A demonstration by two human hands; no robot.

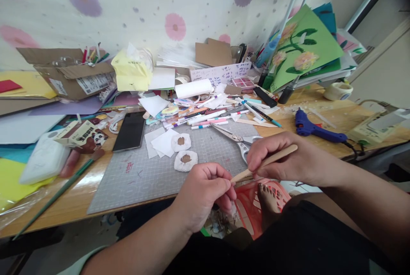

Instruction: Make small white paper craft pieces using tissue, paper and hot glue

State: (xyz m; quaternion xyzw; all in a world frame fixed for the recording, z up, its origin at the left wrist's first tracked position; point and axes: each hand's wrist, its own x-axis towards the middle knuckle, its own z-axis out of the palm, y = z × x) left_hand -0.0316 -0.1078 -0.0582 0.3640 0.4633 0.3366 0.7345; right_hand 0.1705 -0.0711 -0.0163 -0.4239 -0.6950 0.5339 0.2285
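hands first: both are down at the near edge of the desk, working on one wooden stick. left hand is curled nearly closed, thumb and fingertips pinched at the stick's lower tip; whether something small is tucked in that pinch as well i cannot tell, the fingers hide it. right hand is closed round the upper stretch of the stick, fingers wrapped over it, the far end poking out past the knuckles.

the stick runs on a slant between the two grips, low at the left, higher at the right, held off the desk just in front of the grey cutting mat. it touches nothing but the hands.

to my eye this is a fiddling step, something being pressed or fixed at the stick's tip, and it looks like the middle of the job, not its end. the next move likely calls for the right hand to keep the stick steady while the left fingertips do the fine work; a slip would twist the tip out of the pinch.

on the mat sit two white paper rounds with brown centres, well apart from the hands. scissors lie just beyond the right hand, and a blue glue gun rests farther right on the desk.
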